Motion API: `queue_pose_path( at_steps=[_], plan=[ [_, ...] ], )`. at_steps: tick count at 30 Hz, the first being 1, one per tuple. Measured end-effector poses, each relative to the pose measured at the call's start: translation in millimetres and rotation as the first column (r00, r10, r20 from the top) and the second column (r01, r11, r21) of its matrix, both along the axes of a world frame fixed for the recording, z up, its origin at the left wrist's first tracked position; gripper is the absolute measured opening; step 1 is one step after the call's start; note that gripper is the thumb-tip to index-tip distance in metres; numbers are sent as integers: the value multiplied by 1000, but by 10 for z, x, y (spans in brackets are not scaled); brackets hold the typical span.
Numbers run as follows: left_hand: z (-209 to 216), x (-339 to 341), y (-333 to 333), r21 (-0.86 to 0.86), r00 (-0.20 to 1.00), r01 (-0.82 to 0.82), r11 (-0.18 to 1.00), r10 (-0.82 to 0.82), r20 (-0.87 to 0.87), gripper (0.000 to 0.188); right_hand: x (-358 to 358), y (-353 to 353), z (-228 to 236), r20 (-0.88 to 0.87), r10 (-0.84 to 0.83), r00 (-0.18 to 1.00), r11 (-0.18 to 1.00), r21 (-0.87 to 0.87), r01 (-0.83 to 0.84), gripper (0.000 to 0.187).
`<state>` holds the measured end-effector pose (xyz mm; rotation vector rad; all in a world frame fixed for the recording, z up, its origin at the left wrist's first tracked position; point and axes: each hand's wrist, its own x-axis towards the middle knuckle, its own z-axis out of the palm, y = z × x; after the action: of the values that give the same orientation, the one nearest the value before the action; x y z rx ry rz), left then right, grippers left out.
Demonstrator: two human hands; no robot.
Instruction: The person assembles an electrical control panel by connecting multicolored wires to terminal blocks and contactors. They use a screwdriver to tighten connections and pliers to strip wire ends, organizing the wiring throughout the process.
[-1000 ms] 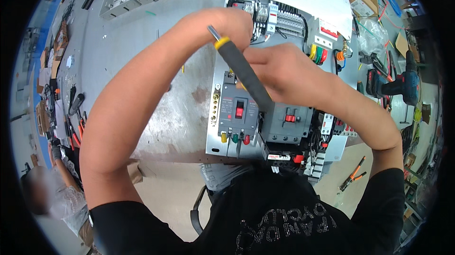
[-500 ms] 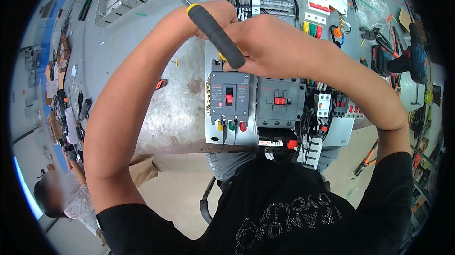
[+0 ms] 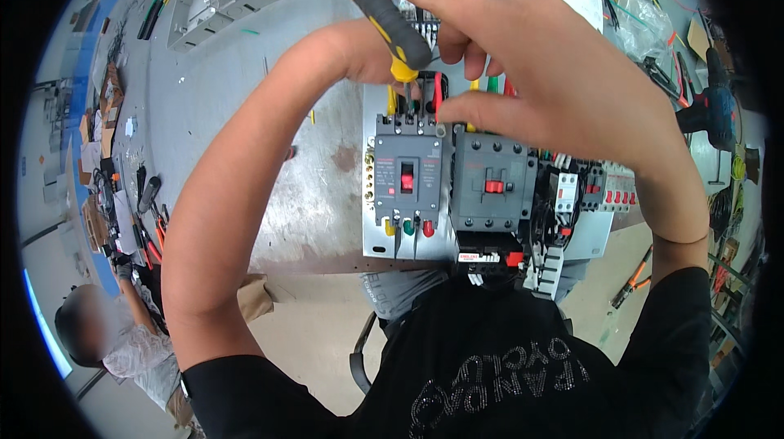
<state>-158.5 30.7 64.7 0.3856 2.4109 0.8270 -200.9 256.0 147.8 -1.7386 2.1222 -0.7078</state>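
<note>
The grey-and-yellow screwdriver with a thick, angled handle (image 3: 392,26) stands over the far end of the grey moulded circuit breaker with a red toggle (image 3: 426,168), its metal shaft pointing down among the terminals there. The likeliest trouble is the tool tilting or slipping out of place, because the right hand (image 3: 543,59) is not closed around the handle; whether the left hand (image 3: 367,49) steadies it, I cannot tell. A slip could scrape the breaker's housing or nudge the yellow-sleeved lead (image 3: 391,101) and the red-sleeved lead (image 3: 438,93) at that edge — and the grey block-shaped contactor (image 3: 471,186) sits just beside, so a sideways jolt might reach it too.

The right hand is parted wide: index finger stretched out near the handle's upper end, the other fingers partly curled, the thumb well apart with its tip near the red-sleeved lead. Whether it brushes the handle is unclear. The left hand reaches in behind the handle, its fingers mostly hidden — what they pinch, if anything, cannot be told
</note>
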Motion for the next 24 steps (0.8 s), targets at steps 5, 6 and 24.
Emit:
queue_pose_path(
  at_steps=[5,6,24],
  plan=[
    [-62,-27,-47,3,1000,13,1000,-13,-15,52,-21,-102,-37,-145,203,968,940,-247,-234,76],
    [-66,-30,-52,2,1000,14,1000,-14,-19,51,-38,-112,-5,-181,199,963,947,-219,-236,71],
    [-147,112,-202,-18,999,-20,1000,20,-32,48,220,-345,312,-281,162,946,980,-66,-187,12]
  ],
)
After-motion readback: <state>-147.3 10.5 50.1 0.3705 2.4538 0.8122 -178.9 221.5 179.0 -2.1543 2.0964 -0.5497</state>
